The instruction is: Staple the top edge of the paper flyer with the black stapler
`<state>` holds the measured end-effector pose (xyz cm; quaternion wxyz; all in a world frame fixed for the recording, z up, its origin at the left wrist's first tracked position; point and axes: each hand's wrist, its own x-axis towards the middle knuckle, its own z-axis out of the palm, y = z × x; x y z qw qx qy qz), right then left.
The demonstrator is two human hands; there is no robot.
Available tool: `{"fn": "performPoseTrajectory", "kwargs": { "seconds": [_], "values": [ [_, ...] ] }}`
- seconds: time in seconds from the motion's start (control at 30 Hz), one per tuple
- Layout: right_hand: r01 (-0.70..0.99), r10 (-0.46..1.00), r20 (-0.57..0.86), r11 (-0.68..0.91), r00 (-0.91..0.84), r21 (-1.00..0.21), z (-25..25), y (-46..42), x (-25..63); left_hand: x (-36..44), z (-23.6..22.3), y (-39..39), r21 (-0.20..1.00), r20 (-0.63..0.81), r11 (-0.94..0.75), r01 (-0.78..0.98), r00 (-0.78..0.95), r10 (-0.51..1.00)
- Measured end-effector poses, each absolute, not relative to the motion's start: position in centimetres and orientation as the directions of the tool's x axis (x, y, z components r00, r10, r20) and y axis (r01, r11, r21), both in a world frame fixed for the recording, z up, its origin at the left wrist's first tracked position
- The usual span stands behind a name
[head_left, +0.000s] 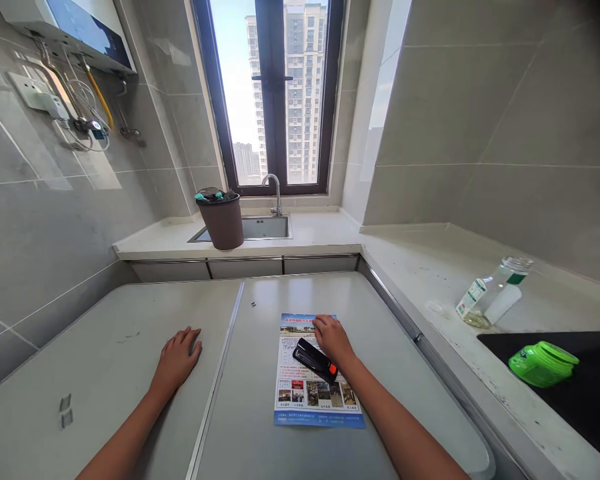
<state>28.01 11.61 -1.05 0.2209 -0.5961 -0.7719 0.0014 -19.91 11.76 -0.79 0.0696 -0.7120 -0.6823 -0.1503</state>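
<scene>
A printed leaflet (305, 419) with blue bands and small photos lies flat on the grey-white table (265, 460). On top of it rests a black stapler (313, 359) with an orange mark at its near end, set at a slant. My right hand (333, 340) lies on the leaflet's upper right part, just beside the stapler, fingers loosely bent over the paper. To the left, past the table's seam, my left hand (179, 357) rests palm down on the bare tabletop, fingers apart and holding nothing. Two small grey staple strips (66, 410) lie at the far left.
Tiny dark bits (253, 304) lie near the seam. Behind the table, a counter (320, 230) carries a brown bin (223, 223) beside a sink (267, 228) with a faucet (276, 193). On the right counter stand a tilted clear bottle (495, 293) and a green container (543, 364).
</scene>
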Motion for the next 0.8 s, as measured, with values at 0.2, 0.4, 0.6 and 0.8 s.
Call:
{"fn": "performPoseTrajectory", "kwargs": {
  "seconds": [0.2, 0.4, 0.6, 0.8],
  "values": [
    [0.918, 0.916, 0.358, 0.287, -0.180, -0.275, -0.7, 11.3, 27.9, -19.7, -0.2, 11.7, 0.137, 0.400, -0.064, 0.989, 0.004, 0.916],
    [0.916, 0.910, 0.371, 0.298, -0.188, -0.267, -0.8, 11.2, 27.9, -7.6, 3.3, 10.2, 0.447, 0.428, -0.437, 0.781, 0.242, 0.871],
    [0.868, 0.899, 0.346, 0.382, -0.270, -0.315, -1.1, 11.1, 28.7, 3.1, 1.9, 9.7, 0.650, 0.364, -0.607, 0.457, 0.513, 0.777],
    [0.763, 0.899, 0.302, 0.430, -0.316, -0.482, -1.3, 11.4, 29.1, 2.5, -0.3, 9.8, 0.640, 0.333, -0.638, 0.427, 0.595, 0.732]
  ]
}}
